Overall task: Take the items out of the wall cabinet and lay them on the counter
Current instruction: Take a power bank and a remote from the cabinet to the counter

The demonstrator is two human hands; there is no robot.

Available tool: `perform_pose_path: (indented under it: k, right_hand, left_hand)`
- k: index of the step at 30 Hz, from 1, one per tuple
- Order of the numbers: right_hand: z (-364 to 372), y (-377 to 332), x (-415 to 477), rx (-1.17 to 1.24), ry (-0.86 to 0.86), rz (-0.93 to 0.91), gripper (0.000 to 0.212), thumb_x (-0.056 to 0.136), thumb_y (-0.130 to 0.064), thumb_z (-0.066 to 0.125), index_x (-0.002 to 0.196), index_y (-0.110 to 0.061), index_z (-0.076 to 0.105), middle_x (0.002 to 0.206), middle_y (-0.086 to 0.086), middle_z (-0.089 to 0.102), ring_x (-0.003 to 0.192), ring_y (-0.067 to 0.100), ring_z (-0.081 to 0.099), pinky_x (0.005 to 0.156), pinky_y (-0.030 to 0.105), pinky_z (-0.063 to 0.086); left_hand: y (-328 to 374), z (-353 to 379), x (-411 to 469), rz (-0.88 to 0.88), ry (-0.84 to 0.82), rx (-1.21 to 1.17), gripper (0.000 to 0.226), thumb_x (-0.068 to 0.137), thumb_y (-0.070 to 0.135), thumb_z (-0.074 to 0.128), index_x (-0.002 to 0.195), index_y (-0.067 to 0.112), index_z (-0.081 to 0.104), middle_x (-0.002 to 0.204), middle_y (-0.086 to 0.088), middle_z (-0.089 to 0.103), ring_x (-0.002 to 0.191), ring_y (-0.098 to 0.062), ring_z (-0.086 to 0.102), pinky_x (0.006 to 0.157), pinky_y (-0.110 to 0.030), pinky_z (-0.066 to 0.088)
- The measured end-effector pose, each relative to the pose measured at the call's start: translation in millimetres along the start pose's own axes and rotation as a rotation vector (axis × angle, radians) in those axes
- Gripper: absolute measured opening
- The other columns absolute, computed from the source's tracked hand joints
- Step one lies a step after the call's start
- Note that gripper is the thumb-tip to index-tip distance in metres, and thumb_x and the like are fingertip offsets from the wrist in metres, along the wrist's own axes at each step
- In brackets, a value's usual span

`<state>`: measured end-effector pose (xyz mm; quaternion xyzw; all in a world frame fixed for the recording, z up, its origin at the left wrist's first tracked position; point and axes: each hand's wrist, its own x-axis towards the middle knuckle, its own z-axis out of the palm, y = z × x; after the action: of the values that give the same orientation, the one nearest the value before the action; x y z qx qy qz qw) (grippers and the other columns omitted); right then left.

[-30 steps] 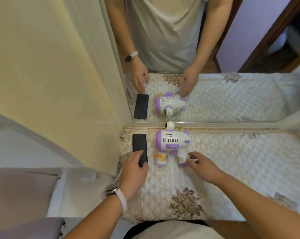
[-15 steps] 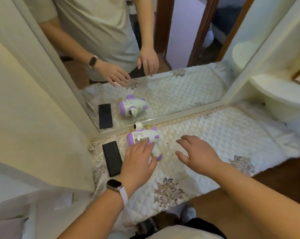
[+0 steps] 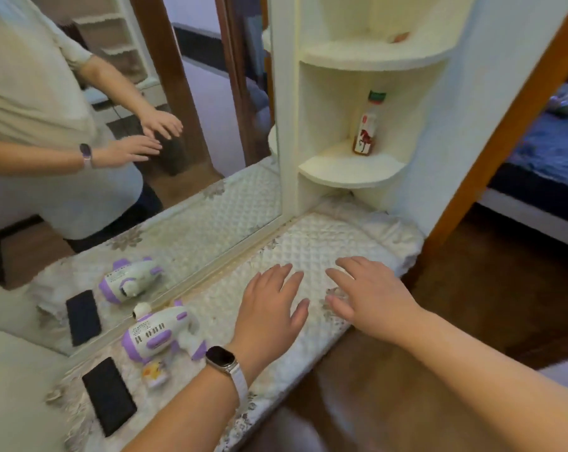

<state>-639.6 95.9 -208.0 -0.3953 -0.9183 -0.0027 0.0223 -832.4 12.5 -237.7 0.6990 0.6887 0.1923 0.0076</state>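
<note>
Both hands, left hand (image 3: 269, 308) and right hand (image 3: 370, 298), are held spread and empty over the counter (image 3: 308, 246). The bottle (image 3: 366, 128) (far right, lower shelf (image 3: 347, 171)) is judged next; an upward reach is needed.

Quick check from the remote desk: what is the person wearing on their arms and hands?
Both forearms are bare, no sleeves in view below the elbow, no gloves. The left hand has a smartwatch at the wrist: dark rectangular screen, light-coloured band. The right hand and wrist carry nothing visible.
</note>
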Motion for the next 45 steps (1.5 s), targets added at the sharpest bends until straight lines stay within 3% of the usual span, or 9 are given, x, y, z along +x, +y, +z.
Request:
perform_pose_path:
  k: [10,13,17,21,24,30,34,39,45]
  right_hand:
    - [-48.6,145.1,-129.1,-0.026,0.096,0.349,0.055,0.093,-0.057,0.035,0.136,-0.027,0.053,0.136,-0.002,0.057,0.126,0.018,0.050,0.102,0.036,0.042]
    - [-54.6,182.7,-170.9,-0.010,0.126,0.472,0.056,0.095,-0.059,0.032,0.141,-0.032,0.045,0.146,-0.005,0.047,0.136,0.016,0.041,0.110,0.035,0.032]
    - [-62.2,226.6,-225.9,-0.026,0.153,0.639,0.055,0.094,-0.059,0.036,0.140,-0.031,0.047,0.145,-0.004,0.049,0.135,0.019,0.042,0.110,0.038,0.033]
    - [-73.6,262.6,-269.8,-0.024,0.156,0.804,0.054,0.095,-0.057,0.037,0.142,-0.031,0.044,0.148,-0.004,0.044,0.138,0.020,0.037,0.112,0.040,0.029]
    - [-82.9,286.7,-300.8,-0.044,0.163,0.926,0.054,0.095,-0.055,0.038,0.143,-0.028,0.044,0.149,-0.002,0.044,0.138,0.021,0.038,0.112,0.041,0.029]
    - [-105.6,331.7,-357.2,-0.168,0.164,1.133,0.054,0.092,-0.054,0.031,0.130,-0.023,0.055,0.131,0.002,0.059,0.122,0.022,0.054,0.100,0.042,0.044]
    - [-121.9,356.4,-391.0,-0.221,0.150,1.299,0.056,0.095,-0.054,0.032,0.137,-0.021,0.049,0.141,0.005,0.052,0.130,0.024,0.047,0.105,0.043,0.040]
    - [-140.1,376.7,-415.5,-0.271,0.087,1.517,0.058,0.095,-0.058,0.028,0.141,-0.025,0.043,0.145,0.000,0.048,0.135,0.020,0.042,0.109,0.040,0.037]
    - [-152.0,371.7,-433.0,-0.343,0.059,1.788,0.061,0.092,-0.058,0.024,0.138,-0.027,0.049,0.141,-0.001,0.053,0.132,0.020,0.046,0.108,0.037,0.035]
  left_hand:
    - [191.5,28.8,80.3,0.333,0.042,-0.077,0.043,0.088,0.039,0.061,0.127,0.021,0.059,0.131,-0.002,0.059,0.121,-0.024,0.054,0.102,-0.045,0.044]
    - [249.4,40.3,97.2,0.410,0.006,-0.084,0.044,0.093,0.043,0.053,0.134,0.026,0.053,0.139,0.003,0.053,0.129,-0.018,0.045,0.110,-0.039,0.036]
    - [313.9,60.0,115.9,0.508,-0.060,-0.128,0.050,0.097,0.049,0.044,0.143,0.031,0.044,0.150,0.009,0.041,0.141,-0.014,0.032,0.118,-0.036,0.024]
    - [376.4,74.8,136.0,0.654,-0.062,-0.149,0.047,0.095,0.046,0.052,0.138,0.029,0.051,0.145,0.007,0.048,0.137,-0.015,0.040,0.114,-0.034,0.025]
    - [425.5,89.3,156.6,0.783,-0.073,-0.165,0.046,0.093,0.045,0.054,0.136,0.028,0.053,0.142,0.005,0.052,0.134,-0.015,0.045,0.113,-0.036,0.029]
    - [534.8,110.7,198.9,1.107,-0.072,-0.248,0.045,0.094,0.044,0.052,0.135,0.026,0.054,0.141,0.003,0.054,0.134,-0.017,0.046,0.113,-0.036,0.027]
    - [599.4,120.3,218.2,1.252,-0.104,-0.356,0.046,0.094,0.043,0.051,0.135,0.024,0.054,0.140,0.001,0.054,0.133,-0.017,0.046,0.111,-0.039,0.034]
    - [670.0,134.1,230.5,1.420,-0.115,-0.456,0.047,0.093,0.042,0.053,0.136,0.024,0.053,0.141,0.000,0.054,0.133,-0.018,0.046,0.111,-0.036,0.028]
    - [735.5,156.2,224.6,1.596,-0.140,-0.609,0.045,0.090,0.038,0.059,0.131,0.019,0.058,0.134,-0.004,0.060,0.126,-0.023,0.054,0.106,-0.037,0.035]
